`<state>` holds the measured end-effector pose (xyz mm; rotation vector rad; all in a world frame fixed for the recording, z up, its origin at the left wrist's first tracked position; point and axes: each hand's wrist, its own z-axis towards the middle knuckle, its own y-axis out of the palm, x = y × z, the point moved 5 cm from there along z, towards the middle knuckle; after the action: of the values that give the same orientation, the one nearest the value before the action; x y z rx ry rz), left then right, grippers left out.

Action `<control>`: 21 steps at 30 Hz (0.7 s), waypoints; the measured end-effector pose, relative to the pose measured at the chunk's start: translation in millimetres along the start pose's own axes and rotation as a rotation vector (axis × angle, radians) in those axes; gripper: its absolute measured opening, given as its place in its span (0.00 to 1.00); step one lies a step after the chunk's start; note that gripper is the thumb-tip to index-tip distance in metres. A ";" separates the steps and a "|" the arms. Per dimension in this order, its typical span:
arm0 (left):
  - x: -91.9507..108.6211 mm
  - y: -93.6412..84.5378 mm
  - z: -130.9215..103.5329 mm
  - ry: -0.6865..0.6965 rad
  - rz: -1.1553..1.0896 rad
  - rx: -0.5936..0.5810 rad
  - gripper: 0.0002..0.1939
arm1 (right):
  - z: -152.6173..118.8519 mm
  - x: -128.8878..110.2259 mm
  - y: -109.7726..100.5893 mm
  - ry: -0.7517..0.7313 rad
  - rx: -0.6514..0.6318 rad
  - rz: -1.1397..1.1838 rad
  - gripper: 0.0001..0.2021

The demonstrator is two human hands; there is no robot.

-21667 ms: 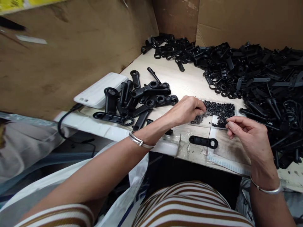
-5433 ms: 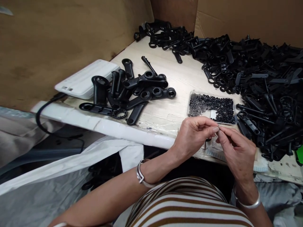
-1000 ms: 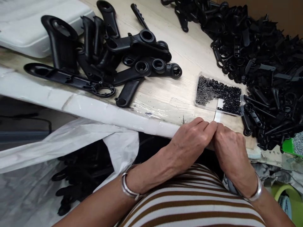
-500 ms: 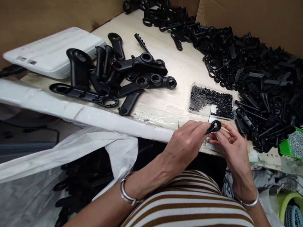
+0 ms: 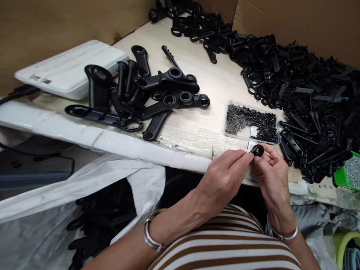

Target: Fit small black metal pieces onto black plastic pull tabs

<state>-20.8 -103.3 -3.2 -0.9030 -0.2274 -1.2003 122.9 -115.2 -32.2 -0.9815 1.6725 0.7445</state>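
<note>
Apparently mid-handling: just above the front edge of the bench [image 5: 216, 84], we had the black ring-ended part [image 5: 258, 150] between both hands. Left hand [image 5: 225, 176]: fingers closed on its neck, covering the rest. Right hand [image 5: 272, 172]: half curled, thumb and forefinger pinching the ring. We judged the step as close work at that ring; the next move called for steady left grip, fine right fingertips. Clear tray [image 5: 243, 132] lay just beyond.
</note>
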 end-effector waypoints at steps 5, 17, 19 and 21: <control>-2.1 0.0 -0.8 -0.017 -0.003 0.049 0.07 | -1.7 0.3 10.2 0.005 -0.106 0.035 0.23; -24.1 -39.7 17.9 0.052 0.095 -0.017 0.07 | 39.1 -104.2 -93.6 -0.552 0.120 -1.047 0.29; -39.0 -55.0 22.4 0.031 0.245 -0.012 0.06 | 52.9 -114.3 -108.6 -0.618 0.146 -1.318 0.26; -57.6 -69.3 26.1 -0.012 0.418 -0.037 0.06 | 65.9 -117.3 -120.8 -0.674 0.247 -1.501 0.25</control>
<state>-95.9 -49.2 12.7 -0.9354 -0.0220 -0.8129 276.8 -87.9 58.7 -1.2624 0.1669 -0.1817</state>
